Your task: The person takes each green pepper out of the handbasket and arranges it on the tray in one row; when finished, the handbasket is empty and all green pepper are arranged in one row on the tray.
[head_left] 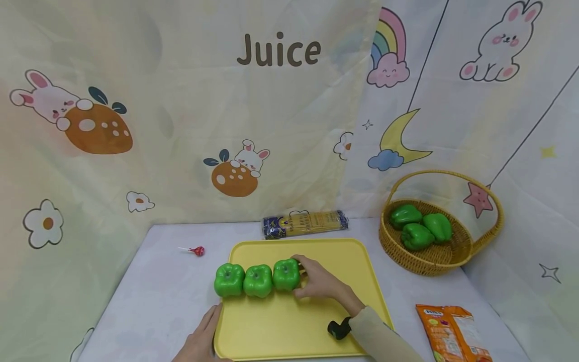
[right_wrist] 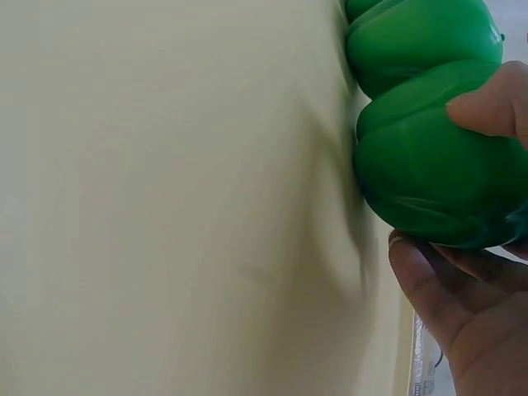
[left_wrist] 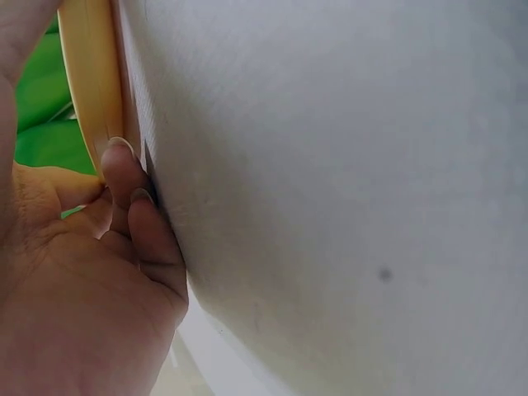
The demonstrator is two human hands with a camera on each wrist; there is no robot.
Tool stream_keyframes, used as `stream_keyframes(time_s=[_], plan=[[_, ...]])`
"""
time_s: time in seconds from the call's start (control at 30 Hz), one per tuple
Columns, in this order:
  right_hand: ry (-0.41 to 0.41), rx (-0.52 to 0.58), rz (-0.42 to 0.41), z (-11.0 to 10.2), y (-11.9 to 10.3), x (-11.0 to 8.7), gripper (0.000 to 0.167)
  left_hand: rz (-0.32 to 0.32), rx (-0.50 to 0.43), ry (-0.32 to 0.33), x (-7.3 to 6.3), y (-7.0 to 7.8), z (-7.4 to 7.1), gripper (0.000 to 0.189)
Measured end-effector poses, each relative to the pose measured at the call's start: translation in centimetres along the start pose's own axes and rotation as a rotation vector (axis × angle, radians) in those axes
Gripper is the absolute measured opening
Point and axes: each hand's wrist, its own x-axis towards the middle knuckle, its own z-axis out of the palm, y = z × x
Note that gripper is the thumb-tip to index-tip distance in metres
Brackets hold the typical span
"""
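Three glossy green bell peppers stand in a row across the upper left part of a yellow tray (head_left: 289, 327): a left one (head_left: 229, 280), a middle one (head_left: 258, 281) and a right one (head_left: 286, 275). My right hand (head_left: 318, 279) holds the right pepper from its right side. In the right wrist view the thumb lies on one side of that pepper (right_wrist: 437, 165) and the fingers on the other. At the tray's lower left edge, my left hand (head_left: 201, 337) grips the rim. The left wrist view has its curled fingertips against the tray's rim (left_wrist: 91, 82).
A wicker basket (head_left: 420, 264) with a tall handle holds three more green peppers (head_left: 417, 236) at the back right. Behind the tray lies a pack of dry noodles (head_left: 307, 224). An orange snack bag (head_left: 452, 332) lies at right, a red lollipop (head_left: 197, 251) at left.
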Motion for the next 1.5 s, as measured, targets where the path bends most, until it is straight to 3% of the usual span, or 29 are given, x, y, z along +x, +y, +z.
stream_keyframes(time_s=[0.37,0.97,1.13,1.5], plan=[[0.0,0.001,0.011,0.2,0.4,0.0,0.096,0.001,-0.004,0.001,-0.2,0.1,0.0,0.13],[0.027,-0.027,0.017,-0.7,0.3,-1.2,0.096,-0.014,0.014,0.0,0.0,0.1,0.2,0.135],[0.054,-0.023,0.022,-2.0,0.7,-2.1,0.093,-0.037,0.017,-0.008,-0.1,0.2,0.0,0.136],[0.224,-0.059,-0.027,-6.8,0.1,-4.7,0.076,-0.002,0.013,0.003,-0.1,0.1,0.1,0.133]])
